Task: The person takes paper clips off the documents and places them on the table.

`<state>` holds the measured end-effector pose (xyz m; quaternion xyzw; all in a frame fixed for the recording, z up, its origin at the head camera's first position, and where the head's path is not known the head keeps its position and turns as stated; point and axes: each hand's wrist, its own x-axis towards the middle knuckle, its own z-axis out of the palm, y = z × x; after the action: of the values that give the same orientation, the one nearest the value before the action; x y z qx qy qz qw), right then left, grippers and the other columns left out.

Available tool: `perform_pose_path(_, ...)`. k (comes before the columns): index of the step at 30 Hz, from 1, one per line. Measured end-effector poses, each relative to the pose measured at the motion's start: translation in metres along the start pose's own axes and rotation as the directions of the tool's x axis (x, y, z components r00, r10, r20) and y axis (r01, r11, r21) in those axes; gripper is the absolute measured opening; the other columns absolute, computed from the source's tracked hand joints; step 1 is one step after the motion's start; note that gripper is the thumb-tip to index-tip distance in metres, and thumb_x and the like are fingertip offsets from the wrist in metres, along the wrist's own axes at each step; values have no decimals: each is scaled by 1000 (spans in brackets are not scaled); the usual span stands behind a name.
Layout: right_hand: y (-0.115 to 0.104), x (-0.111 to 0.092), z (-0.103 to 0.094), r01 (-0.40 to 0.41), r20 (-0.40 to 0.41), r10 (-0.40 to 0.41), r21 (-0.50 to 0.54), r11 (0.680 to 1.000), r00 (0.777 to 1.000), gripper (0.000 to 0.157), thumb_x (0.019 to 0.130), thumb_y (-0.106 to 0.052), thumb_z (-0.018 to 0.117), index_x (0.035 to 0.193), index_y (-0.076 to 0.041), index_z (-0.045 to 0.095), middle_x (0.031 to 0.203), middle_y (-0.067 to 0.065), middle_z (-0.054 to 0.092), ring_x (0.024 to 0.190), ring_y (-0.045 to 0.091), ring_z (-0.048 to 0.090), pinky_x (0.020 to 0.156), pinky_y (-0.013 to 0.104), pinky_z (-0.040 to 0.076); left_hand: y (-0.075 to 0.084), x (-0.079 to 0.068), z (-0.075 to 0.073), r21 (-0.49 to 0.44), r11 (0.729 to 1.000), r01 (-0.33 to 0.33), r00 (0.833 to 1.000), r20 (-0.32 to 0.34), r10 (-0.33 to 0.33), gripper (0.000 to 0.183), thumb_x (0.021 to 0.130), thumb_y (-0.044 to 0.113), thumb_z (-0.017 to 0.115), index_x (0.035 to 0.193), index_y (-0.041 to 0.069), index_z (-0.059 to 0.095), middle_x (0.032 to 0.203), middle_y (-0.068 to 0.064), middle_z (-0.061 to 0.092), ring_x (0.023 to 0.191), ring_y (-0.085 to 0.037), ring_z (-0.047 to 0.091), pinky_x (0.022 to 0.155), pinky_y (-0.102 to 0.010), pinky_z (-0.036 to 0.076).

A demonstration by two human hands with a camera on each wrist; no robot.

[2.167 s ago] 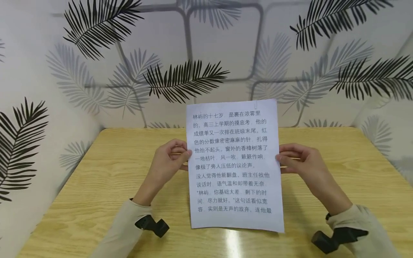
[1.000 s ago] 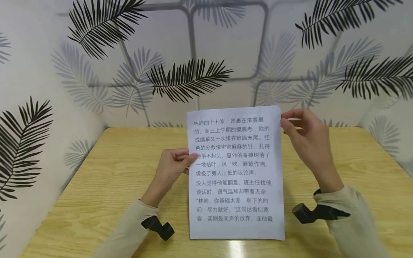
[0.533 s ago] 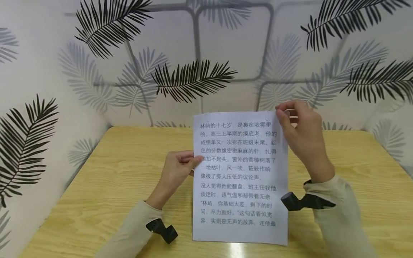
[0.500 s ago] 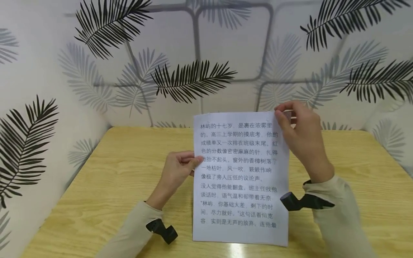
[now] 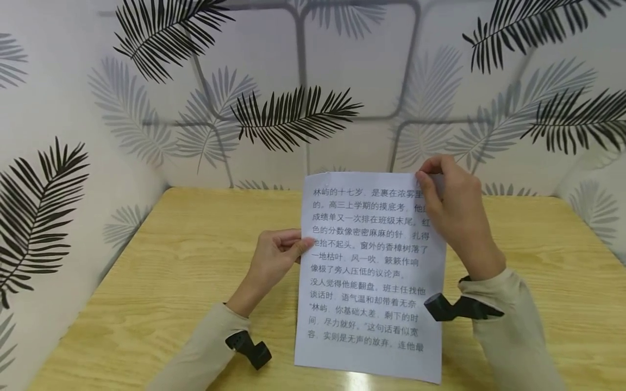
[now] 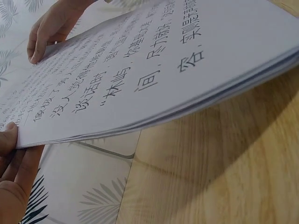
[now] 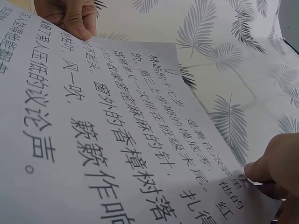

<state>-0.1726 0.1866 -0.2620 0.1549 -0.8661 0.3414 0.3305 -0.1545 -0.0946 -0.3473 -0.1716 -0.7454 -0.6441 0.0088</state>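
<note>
A stack of printed white sheets (image 5: 369, 320) is held up facing me, tilted slightly; its layered edge (image 6: 187, 112) shows several sheets in the left wrist view. My left hand (image 5: 274, 258) pinches the left edge, thumb on the front and fingers behind. At the top right corner, my right hand (image 5: 457, 209) pinches the sheets between thumb and fingers. A small paper clip (image 7: 171, 71) sits on the top edge near the left corner. Under the right thumb, in the right wrist view, a shiny bit of another clip (image 7: 242, 177) shows, mostly covered.
Below and behind the sheets lies a light wood-grain table (image 5: 186, 260). A pale wall covering (image 5: 357, 60) with dark and grey leaf prints rises behind its far edge. Black cameras are strapped to the left sleeve (image 5: 200, 347) and the right sleeve (image 5: 513, 331).
My right hand has moved from the middle of the right edge up to the top right corner, now over the clip there. The stack has shifted lower and right, its bottom swinging slightly left lately.
</note>
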Motion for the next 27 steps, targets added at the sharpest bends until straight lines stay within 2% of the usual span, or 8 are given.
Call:
perform_pose_path(11,1,-3,-1,34,44,-33,-32,999,998,10,95,-1,57,97,9,54,89,24,63,84,36,62,77,44,49,-6,-3,0,28,1000,-14,1000,-13,14,18,89,0,66,103,-11,69,88,-24,72,64,-9,68,60,-24,58)
perform_pose_path(14,2,-3,-2,57,68,-53,-51,997,996,7,94,3,57,95,8,53,85,21,61,75,31,60,68,31,47,-5,-3,0,41,999,-21,1000,-8,21,18,89,0,66,103,-10,70,87,-24,72,63,-9,68,59,-23,57)
perform_pose_path(16,3,-3,-4,59,79,-55,-51,997,995,5,93,4,57,93,8,53,82,20,60,70,29,56,63,21,41,-5,-3,0,46,999,-22,1000,-5,22,18,89,0,66,102,-11,70,87,-24,72,63,-9,68,58,-23,57)
perform_pose_path(20,4,-3,-6,28,82,-25,-37,999,996,4,92,5,56,92,7,52,79,19,59,66,25,51,59,12,31,-4,-3,1,41,999,-13,1000,-4,13,17,89,0,66,102,-11,70,87,-24,72,63,-11,69,59,-23,57)
perform_pose_path(23,3,-3,-9,-19,60,20,-31,999,998,6,94,2,55,92,7,52,79,20,60,69,21,51,61,11,31,-4,-2,2,35,999,0,1000,-1,0,18,89,0,66,102,-10,70,87,-24,72,64,-14,70,60,-25,58)
perform_pose_path(25,4,-2,-12,-70,39,70,-2,998,997,8,95,0,54,93,7,51,81,19,62,73,13,53,63,7,34,-4,-1,2,38,999,17,1000,-4,-17,18,89,0,66,103,-10,70,88,-24,72,64,-15,70,60,-25,58)
perform_pose_path(27,6,-1,-16,-122,34,120,52,991,992,12,98,-4,52,94,8,51,83,11,62,77,4,54,67,7,37,-3,0,1,38,999,38,999,-14,-38,18,88,0,67,103,-9,70,89,-23,72,65,-16,70,61,-26,59)
